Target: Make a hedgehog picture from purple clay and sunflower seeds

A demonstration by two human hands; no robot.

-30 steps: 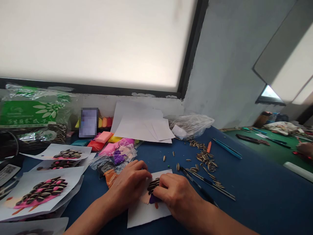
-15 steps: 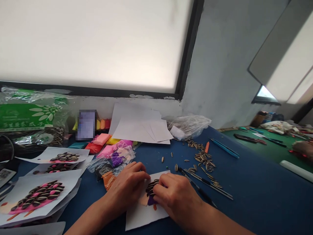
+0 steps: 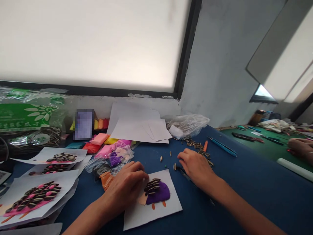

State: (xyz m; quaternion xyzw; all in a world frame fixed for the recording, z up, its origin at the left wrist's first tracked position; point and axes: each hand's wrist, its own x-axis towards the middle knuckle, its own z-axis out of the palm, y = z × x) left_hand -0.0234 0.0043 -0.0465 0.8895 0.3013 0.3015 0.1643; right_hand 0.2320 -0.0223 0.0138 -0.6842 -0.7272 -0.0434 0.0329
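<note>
A white paper card [image 3: 168, 209] lies on the blue table before me. Purple clay [image 3: 162, 192] sits on it beside a peach piece, with two short orange bits below. Striped sunflower seeds [image 3: 153, 186] overlap on the left part of the purple clay. My left hand [image 3: 129, 184] is closed at the card's left edge, steadying it; its thumb is hidden. Off the card to the right, my right hand [image 3: 197, 166] hovers near loose sunflower seeds [image 3: 194, 144], fingers loosely bent and a little apart. No seed shows in them. A dark pen [image 3: 182, 173] lies partly under that hand.
At left lie finished seed pictures [image 3: 34, 199] on paper. Bagged coloured clay [image 3: 114, 156], a large seed bag [image 3: 26, 114] and blank sheets [image 3: 141, 129] stand along the wall. Blue tweezers [image 3: 222, 147] lie at right. Another person's hand [image 3: 302, 148] is over the green table.
My right hand has left the card and moved right and away from me towards the loose seeds, uncovering the purple clay. My left hand stays at the card's edge.
</note>
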